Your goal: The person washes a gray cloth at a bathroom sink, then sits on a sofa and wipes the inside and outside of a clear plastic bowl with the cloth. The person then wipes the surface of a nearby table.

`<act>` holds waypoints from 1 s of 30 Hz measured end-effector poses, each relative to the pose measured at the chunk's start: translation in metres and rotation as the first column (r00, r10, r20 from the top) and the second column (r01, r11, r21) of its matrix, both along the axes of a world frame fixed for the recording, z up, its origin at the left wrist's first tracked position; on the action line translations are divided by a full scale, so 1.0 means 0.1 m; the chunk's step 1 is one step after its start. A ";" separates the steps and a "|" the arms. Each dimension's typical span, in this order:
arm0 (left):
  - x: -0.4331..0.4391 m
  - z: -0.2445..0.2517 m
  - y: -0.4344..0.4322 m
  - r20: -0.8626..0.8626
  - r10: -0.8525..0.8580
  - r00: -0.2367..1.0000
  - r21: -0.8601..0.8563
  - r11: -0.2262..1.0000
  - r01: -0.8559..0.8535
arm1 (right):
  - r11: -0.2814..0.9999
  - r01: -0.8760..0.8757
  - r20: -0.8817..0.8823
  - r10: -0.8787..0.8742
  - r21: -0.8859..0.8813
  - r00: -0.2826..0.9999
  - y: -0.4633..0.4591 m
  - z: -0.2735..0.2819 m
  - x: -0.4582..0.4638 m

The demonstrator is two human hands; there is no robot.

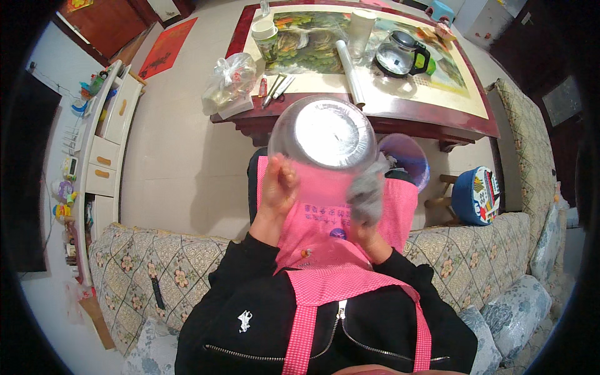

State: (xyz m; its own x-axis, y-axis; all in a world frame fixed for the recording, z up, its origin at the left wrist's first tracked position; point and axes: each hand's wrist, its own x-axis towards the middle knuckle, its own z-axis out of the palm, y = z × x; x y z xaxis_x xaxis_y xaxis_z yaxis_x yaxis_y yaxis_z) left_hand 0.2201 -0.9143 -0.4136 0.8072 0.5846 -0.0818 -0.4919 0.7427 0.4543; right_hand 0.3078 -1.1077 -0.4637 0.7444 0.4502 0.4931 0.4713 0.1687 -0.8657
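Observation:
A shiny, see-through-looking bowl (286, 129) is held over my lap, in front of the table edge. Its round, bright base (328, 133) faces up towards me. My left hand (279, 183), bare, grips the near left side of the bowl with curled fingers. On the right side, my right hand (363, 230) is mostly hidden by a grey cloth (368, 194), which lies against the bowl. Motion blurs the cloth, and the fingers under it do not show; it could be a glove. Beneath both hands spreads a pink checked apron (398, 201) with printed writing.
Ahead, the dark red table (398, 108) bears a glass kettle (398, 54), paper cups (265, 40), a plastic roll (350, 72), a tied bag (229, 79) and scissors (273, 91). A purple bin (412, 157) stands beside my right knee, with a blue stool (468, 194) farther right.

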 end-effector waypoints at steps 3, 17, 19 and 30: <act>-0.03 -0.03 0.03 0.029 -0.026 0.999 0.241 0.970 0.018 | 0.977 0.107 0.591 0.025 -0.187 0.806 -0.01 0.38 -0.04; -0.15 0.09 0.07 0.052 -0.175 0.983 0.435 0.890 0.136 | 0.955 0.141 0.574 0.035 -0.261 0.818 0.17 1.15 0.65; -0.14 0.06 0.08 0.065 -0.134 0.989 0.335 0.936 0.105 | 0.948 0.135 0.586 0.063 -0.288 0.808 0.07 1.04 0.72; -0.08 -0.07 0.02 0.029 -0.183 0.983 0.269 0.948 0.169 | 0.926 -0.018 0.552 0.240 -0.377 0.798 0.06 1.21 0.43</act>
